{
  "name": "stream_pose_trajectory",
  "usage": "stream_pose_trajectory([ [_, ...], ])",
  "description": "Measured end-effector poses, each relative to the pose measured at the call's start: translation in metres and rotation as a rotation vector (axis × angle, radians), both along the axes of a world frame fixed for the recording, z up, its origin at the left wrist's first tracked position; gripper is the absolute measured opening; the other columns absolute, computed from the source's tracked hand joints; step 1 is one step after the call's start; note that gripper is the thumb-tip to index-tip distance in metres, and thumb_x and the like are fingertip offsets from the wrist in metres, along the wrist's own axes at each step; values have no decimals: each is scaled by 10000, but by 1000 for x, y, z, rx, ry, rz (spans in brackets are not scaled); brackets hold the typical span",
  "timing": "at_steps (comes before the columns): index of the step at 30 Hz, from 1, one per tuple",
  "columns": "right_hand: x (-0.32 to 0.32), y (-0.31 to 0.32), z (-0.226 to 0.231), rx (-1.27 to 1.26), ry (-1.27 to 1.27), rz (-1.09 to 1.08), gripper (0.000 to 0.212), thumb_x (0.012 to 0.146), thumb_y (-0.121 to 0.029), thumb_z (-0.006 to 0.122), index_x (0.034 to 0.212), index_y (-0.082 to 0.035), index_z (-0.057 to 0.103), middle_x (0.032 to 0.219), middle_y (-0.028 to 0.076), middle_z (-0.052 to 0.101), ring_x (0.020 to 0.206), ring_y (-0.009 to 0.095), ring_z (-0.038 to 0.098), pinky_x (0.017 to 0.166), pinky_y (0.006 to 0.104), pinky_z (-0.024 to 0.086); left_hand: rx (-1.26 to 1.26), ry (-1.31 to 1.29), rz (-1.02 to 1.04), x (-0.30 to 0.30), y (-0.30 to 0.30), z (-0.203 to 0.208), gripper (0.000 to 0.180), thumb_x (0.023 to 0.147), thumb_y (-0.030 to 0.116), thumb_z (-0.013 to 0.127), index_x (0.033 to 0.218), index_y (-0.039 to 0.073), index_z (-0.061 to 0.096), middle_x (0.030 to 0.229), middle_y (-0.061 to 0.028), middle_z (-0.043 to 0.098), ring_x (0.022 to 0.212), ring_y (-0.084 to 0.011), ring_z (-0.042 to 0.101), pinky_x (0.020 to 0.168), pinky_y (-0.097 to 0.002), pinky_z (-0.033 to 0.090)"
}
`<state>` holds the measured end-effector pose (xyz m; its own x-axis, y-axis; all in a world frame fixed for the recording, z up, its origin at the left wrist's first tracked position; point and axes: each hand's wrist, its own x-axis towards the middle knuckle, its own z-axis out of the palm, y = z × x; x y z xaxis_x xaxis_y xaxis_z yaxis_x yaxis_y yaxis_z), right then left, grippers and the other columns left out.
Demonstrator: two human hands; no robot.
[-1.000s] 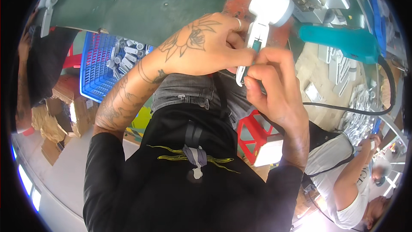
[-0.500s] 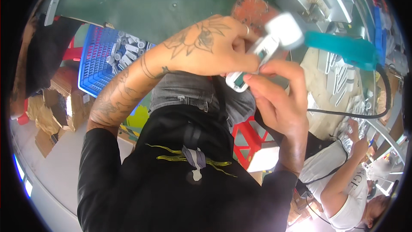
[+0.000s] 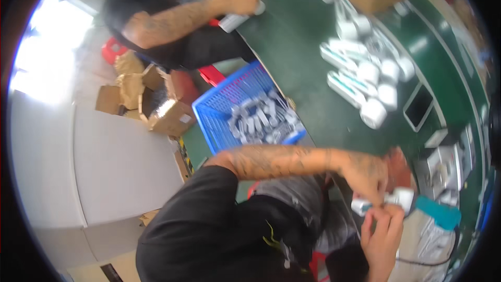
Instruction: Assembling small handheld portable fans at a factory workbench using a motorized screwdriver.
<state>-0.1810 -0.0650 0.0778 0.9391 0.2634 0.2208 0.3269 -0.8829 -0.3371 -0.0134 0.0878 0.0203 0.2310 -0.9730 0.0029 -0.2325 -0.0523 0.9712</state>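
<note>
Just past the table's front edge, a white handheld device with a rounded head and a slim handle lies between my hands. My left hand comes over it from the left, fingers closed at the middle of the handle. From below, my right hand pinches the same handle, its fingertips meeting the left ones. A dark green strip showed inside the open handle earlier; now the fingers and blur hide most of it. Right beside the rounded head lies a teal tool with a black cable.
Several white devices lie grouped on the green table, beside a phone. A blue basket of grey-white parts stands left of the table. A co-worker's hand holds a white piece. Cardboard boxes sit farther left.
The view has swung left, so my hands, the device and the teal tool appear lower right. The co-worker and the grouped white devices have come into view. Both hands remain on the device.
</note>
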Motion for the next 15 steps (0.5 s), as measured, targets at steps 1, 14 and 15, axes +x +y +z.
stream_pose_trajectory([
  [1, 0, 1, -1, 39, -14, -18, 278, 797, 1, 762, 1031, -55, 622, 1000, 163, 560, 910, 379, 603, 777, 461, 506, 21, 12, 11, 3, 2, 5, 400, 859, 412, 682, 871, 19, 758, 696, -137, 710, 655, -220, 687, 645, -380, 534],
  [14, 19, 11, -23, 187, -70, -87, 237, 773, 43, 751, 903, -27, 566, 957, 106, 502, 760, 258, 626, 628, 365, 533, 120, 166, 193, -11, 16, -15, 395, 968, 384, 671, 1199, 73, 751, 842, -110, 717, 654, -149, 635, 630, -293, 492],
  [15, 18, 10, -23, 180, -69, -85, 231, 775, 41, 747, 893, -27, 561, 950, 102, 495, 745, 245, 621, 611, 354, 531, 125, 173, 187, -15, 14, -19, 395, 968, 384, 671, 1199, 73, 751, 842, -110, 717, 654, -149, 635, 630, -293, 492],
])
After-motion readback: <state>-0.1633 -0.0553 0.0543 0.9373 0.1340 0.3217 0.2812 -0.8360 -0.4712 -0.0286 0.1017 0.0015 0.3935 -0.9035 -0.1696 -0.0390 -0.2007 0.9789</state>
